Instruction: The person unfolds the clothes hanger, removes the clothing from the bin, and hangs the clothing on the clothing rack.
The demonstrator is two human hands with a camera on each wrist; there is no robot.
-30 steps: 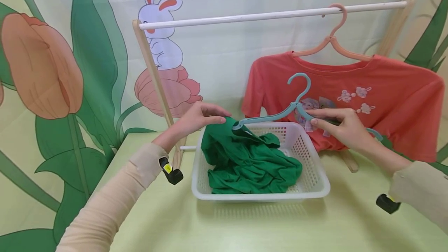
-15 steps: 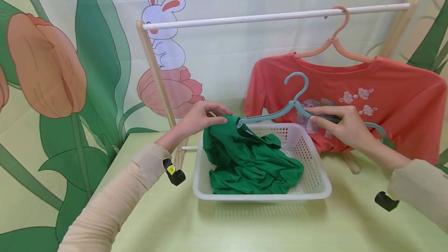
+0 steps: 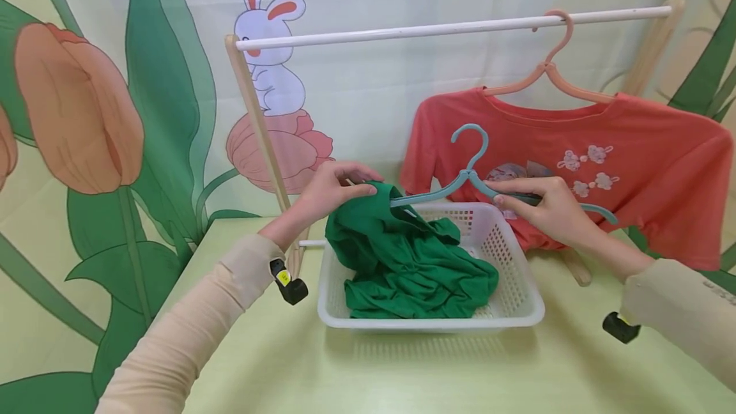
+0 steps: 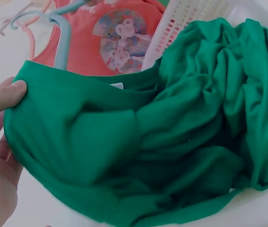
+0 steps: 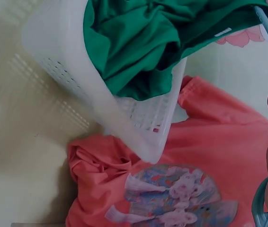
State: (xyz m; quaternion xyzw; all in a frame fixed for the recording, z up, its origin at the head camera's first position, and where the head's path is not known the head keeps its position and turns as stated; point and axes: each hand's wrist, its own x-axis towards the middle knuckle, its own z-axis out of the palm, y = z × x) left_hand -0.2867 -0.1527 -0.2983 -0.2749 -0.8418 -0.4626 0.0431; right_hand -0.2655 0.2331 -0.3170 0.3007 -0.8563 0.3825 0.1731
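Observation:
My left hand [image 3: 339,189] pinches the neckline edge of a green shirt [image 3: 414,267], thumb on top, lifting that corner above the basket. The rest of the shirt lies crumpled in a white plastic basket [image 3: 431,323]. In my right hand [image 3: 543,206] I grip one arm of a light blue clothes hanger [image 3: 439,193], its hook pointing up. The hanger's left end has gone inside the shirt's neck opening, so its tip is hidden by cloth. A small white label [image 4: 118,85] shows inside the collar in the left wrist view.
Behind the basket stands a rack with a white rail [image 3: 402,32] and wooden legs. A red shirt [image 3: 517,126] hangs from it on a pink hanger [image 3: 546,69], just behind my right hand. The basket sits on a pale green table [image 3: 414,375].
My right hand has moved left with the blue hanger, and the hanger's left tip has slid into the green shirt's neck. My left hand keeps its pinch on the collar.

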